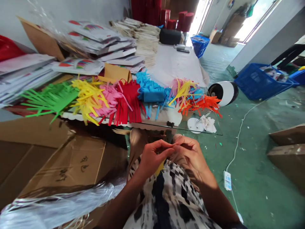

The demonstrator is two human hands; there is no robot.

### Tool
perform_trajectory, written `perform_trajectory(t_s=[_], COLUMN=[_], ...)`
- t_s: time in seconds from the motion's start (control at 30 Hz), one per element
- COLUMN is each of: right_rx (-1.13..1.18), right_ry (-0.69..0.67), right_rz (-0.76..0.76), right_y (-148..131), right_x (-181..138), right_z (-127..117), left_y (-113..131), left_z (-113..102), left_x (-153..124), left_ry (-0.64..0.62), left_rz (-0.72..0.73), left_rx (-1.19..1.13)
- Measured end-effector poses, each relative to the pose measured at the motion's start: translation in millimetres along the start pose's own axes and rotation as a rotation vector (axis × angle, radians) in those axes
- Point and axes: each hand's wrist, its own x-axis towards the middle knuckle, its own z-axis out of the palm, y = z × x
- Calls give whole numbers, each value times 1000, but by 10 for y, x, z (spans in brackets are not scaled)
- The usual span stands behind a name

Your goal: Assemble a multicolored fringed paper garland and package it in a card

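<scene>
Tearing is looking like the likeliest trouble: the narrow yellow paper strip is lying low in the person's lap, just below the table edge, with only its lower end showing under the left hand. So thin a piece, pulled between two hands working this close, could rip or crease. It could also slip out and get lost against the black-and-white patterned fabric beneath it, or drop to the green floor.

The left hand is reaching in from the lower left with a bent wrist, thumb and fingers pressed together on the strip. The right hand is coming from the lower right, knuckles up, fingers curled in and touching the left fingertips. Whether they are also pinching the paper is hidden.

Farther out, fringed paper bundles are overhanging the glass table edge: green, yellow, pink, red, blue and orange. A raised hand could be brushing these loose. A brown cardboard box is standing to the left, with crinkled clear plastic wrap in front of it.
</scene>
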Motion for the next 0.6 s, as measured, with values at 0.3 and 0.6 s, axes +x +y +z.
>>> perform_trajectory(t_s=[0.3, 0.6], right_rx=[-126, -54], right_ry=[-16, -86], right_rz=[-12, 100], right_y=[28, 106], right_x=[193, 281], right_z=[112, 79], left_y=[-29, -43], left_z=[-120, -171], left_x=[85, 229], left_ry=[95, 165], left_rz=[-94, 7], left_rx=[-133, -44])
